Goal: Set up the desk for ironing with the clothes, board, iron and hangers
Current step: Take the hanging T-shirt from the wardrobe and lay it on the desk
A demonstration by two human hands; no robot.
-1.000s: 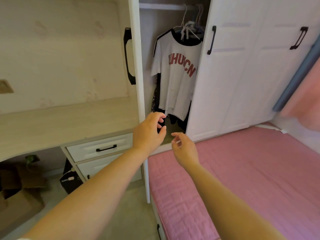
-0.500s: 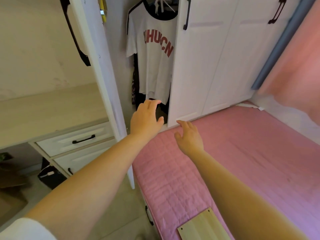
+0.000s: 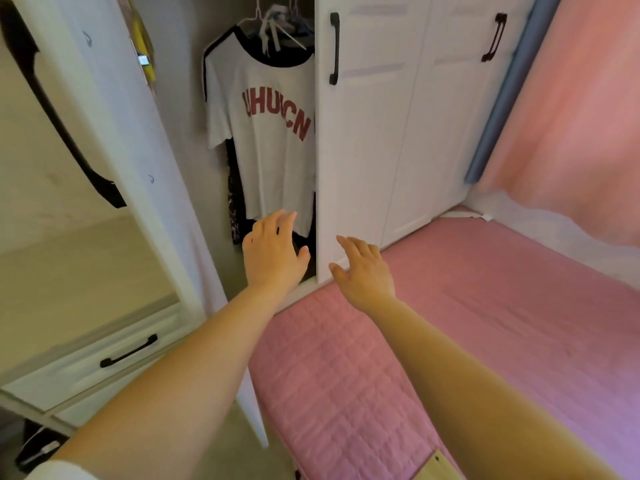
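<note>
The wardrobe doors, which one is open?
The left door, with the long black handle, is swung out, showing the white T-shirt hanging inside. The two doors to the right are closed flat.

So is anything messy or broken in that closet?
Nothing looks broken or spilled. The white T-shirt hangs straight on its hanger inside the open wardrobe door. Both hands, left hand and right hand, reach in empty.
</note>
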